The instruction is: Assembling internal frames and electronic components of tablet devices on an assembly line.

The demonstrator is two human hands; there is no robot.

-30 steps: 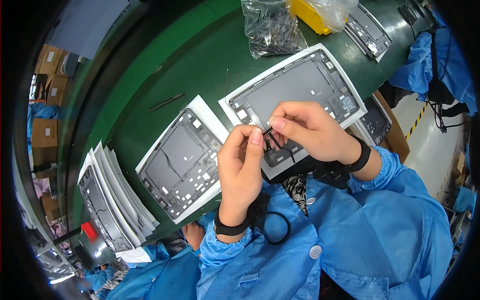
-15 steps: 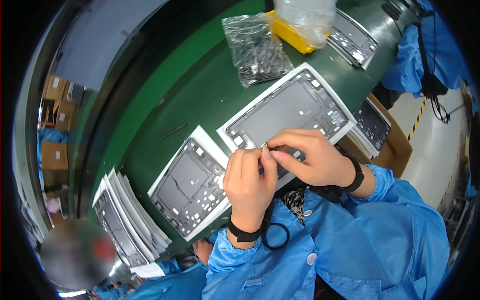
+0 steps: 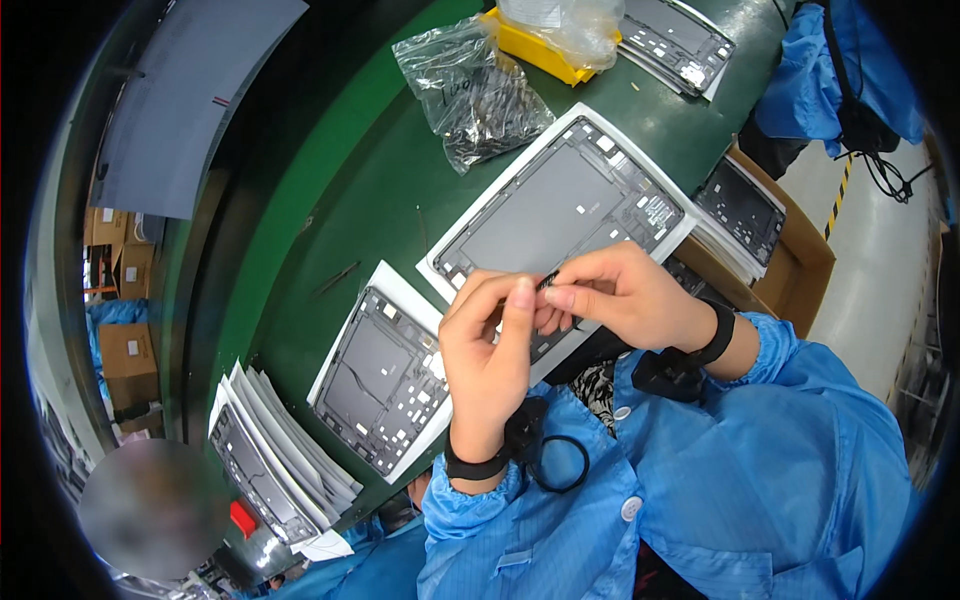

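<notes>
My left hand (image 3: 490,350) and my right hand (image 3: 628,300) meet above the near edge of a grey device housing (image 3: 540,215) lying on a white sheet. Pinched between the fingertips of both is a small dark strip-like part (image 3: 548,281), too small to name exactly. Both hands are closed on it, thumbs against forefingers. The housing has white pads and small fittings along its borders; my hands hide its lower left part. Left of my left hand lies a second grey housing (image 3: 375,370) with a dark cable across it, also on a white sheet.
A stack of housings between white sheets (image 3: 285,450) stands at the table's left end. Beyond my hands are a clear bag of small dark parts (image 3: 485,105) and a yellow bin (image 3: 540,52). Tweezers (image 3: 338,278) lie on the green table (image 3: 300,300). A cardboard box (image 3: 800,270) holds more housings at right.
My fingers have shifted their pinch, and more of the dark strip shows between them. The whole view has moved slightly, while the housings stay in place on the table.
</notes>
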